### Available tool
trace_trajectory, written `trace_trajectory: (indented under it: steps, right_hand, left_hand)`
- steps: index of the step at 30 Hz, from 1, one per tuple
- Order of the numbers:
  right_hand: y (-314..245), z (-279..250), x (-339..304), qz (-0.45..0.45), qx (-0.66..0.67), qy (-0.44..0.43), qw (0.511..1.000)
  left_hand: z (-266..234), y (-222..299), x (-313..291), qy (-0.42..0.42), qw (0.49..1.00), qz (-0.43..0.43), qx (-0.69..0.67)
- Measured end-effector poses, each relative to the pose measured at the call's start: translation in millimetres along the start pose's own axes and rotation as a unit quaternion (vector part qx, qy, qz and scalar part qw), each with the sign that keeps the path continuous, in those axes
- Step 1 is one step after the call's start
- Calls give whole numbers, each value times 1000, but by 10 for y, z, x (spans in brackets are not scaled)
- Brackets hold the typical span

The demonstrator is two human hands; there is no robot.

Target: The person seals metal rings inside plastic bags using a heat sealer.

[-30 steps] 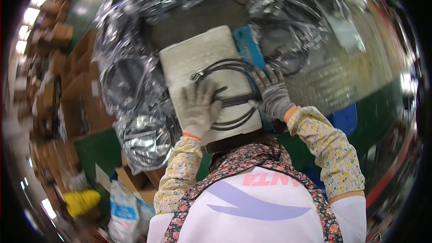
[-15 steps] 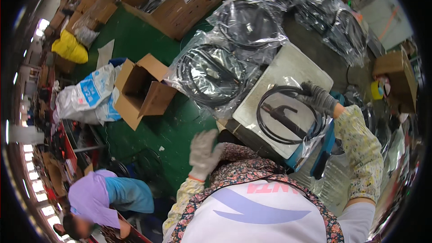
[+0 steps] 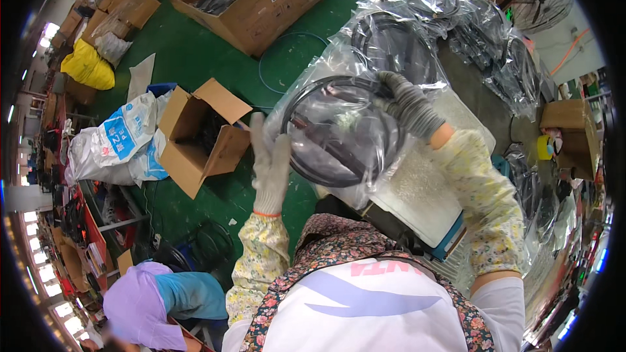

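My right hand, in a grey striped glove, is closed on the upper right rim of a coil of black cable. Clear plastic covers the coil, and a dark handle-like piece lies across its middle. My left hand, in a pale glove, is upright beside the coil's left edge with its fingers stretched out. Whether it touches the plastic, I cannot tell. Behind the coil lies another bagged coil. A white board shows partly under my right forearm.
An open carton stands on the green floor to the left, beside white-and-blue sacks. Further back is a large carton of bagged goods. More bagged coils line the far right, near a fan. A co-worker bends over at lower left.
My right hand has moved left with the coil, off the white board and over the bagged coils. My left hand has risen and moved slightly left, to the coil's left side.
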State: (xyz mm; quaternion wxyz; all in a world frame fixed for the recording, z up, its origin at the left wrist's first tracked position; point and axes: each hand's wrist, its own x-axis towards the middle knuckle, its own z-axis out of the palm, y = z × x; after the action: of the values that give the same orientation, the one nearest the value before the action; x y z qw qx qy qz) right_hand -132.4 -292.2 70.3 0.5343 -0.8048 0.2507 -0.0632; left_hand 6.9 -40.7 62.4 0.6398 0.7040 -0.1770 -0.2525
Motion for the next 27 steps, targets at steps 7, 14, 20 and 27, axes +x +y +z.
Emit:
trace_trajectory:
  steps: [7,14,20,27]
  right_hand:
    - [473,734,-367,-148,-339,62,927]
    - [590,1130,-328,-60,-346,166,922]
    - [503,1184,-269,64,-378,61,921]
    - [631,1271,-171,6,-272,87,958]
  left_hand:
    - [-149,-164,564,-13,921,10,389]
    - [558,-164,1085,-145,737,446,486]
    - [644,-256,1239,-236,716,414,510]
    - [798,-185,1283,-243,691,440,520]
